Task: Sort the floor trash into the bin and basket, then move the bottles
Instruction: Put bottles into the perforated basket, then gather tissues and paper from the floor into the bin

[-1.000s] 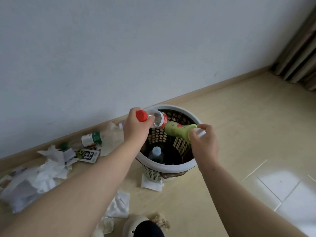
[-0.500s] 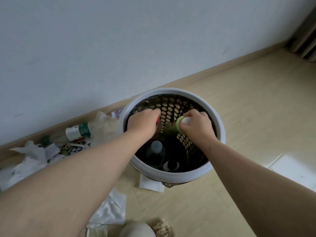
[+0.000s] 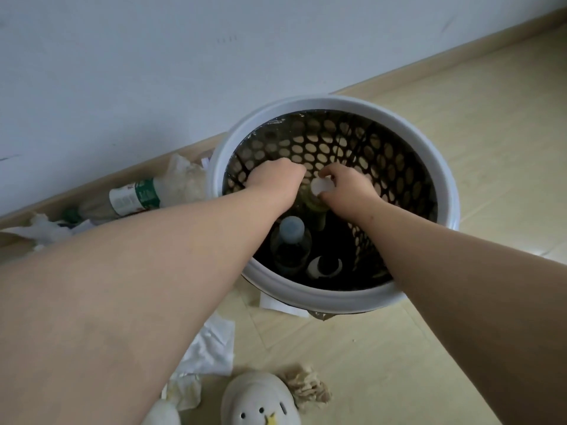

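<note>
Reaching into the basket point(image 3: 306, 294), right hand point(image 3: 349, 191) pinches a green bottle point(image 3: 313, 204) (white cap point(image 3: 322, 187)) — left hand point(image 3: 274, 179) curled, grip hidden.

Floor point(image 3: 478, 167): basket point(image 3: 337, 297), bottle point(image 3: 135, 196), tissues point(image 3: 211, 348), slipper point(image 3: 260, 400)

Basket point(image 3: 337, 297) around both hands: smooth white plastic rim, perforated plastic wall, thin glossy dark film lining it. Green bottle point(image 3: 317, 210) pinched by the right hand point(image 3: 349, 188) looks plastic, with a smooth white cap point(image 3: 321, 187); clear bottle point(image 3: 291, 246) below the left hand point(image 3: 273, 179) is see-through plastic. Left of the left arm: crumpled matt paper point(image 3: 211, 348) on a smooth pale wood-look floor point(image 3: 460, 133) with a soft sheen.
</note>
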Available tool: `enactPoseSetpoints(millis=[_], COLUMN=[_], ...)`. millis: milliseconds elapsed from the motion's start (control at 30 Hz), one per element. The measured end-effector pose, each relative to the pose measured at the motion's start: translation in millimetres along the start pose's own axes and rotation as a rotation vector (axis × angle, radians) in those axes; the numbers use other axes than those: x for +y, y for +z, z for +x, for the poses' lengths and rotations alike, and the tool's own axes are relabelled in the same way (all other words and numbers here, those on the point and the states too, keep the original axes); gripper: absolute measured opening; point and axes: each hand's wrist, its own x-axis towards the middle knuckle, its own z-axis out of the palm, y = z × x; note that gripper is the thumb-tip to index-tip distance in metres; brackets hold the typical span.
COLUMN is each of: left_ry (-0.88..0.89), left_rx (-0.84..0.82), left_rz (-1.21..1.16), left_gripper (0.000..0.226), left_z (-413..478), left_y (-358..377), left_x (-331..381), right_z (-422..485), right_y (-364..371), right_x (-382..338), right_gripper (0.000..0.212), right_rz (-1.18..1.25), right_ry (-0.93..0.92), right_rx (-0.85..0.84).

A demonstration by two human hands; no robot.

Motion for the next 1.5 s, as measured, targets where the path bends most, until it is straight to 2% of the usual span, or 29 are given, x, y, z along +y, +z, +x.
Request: enactPoseSetpoints(millis=[267,533,733,933,1033,1167,1267,1400,1500], left_ry=[0.001,-0.049,-0.137,-0.239,-0.270,-0.322,-0.363,-0.371,-0.398], left_rx=[-0.017,0.014,0.082,0.112,0.132,0.137,0.141,0.105,0.059], left_rz=[-0.083,-0.229,-0.294,-0.332,-0.357,-0.392,-0.434,-0.451,-0.490], left_gripper=[0.031,0.039,0.026,0.024,0.028,0.014,0.023,0.019,0.022], left_z=[-6,-59,-149,-274,-330,-383,-407,-430,-431], left_y=[-8,-72,-144,-181,-187,-182,-177,-158,-133], left_x=[0,3,3,11,20,25,26,27,26], right_z=[-6,-67,-162,-274,-323,-377,-399,-417,-416], right_y=[-2,-48,-79,-92,-87,-76,-67,-54,-39], right_x=[0,-35,-87,-118,-129,-139,-135,-116,-95], right_gripper=[0.053,0.042,0.045,0.040,0.038,0.038,0.033,0.025,0.008], right_rz=[0.015,0.046,0.154,0.157,0.154,0.189,0.237,0.247,0.224], right_ry=[0.051,0.022,-0.031,-0.102,-0.129,-0.174,-0.179,-0.111,-0.026], right_rx=[0.044,0.060,0.057,0.017,-0.007,-0.048,-0.069,-0.091,-0.096])
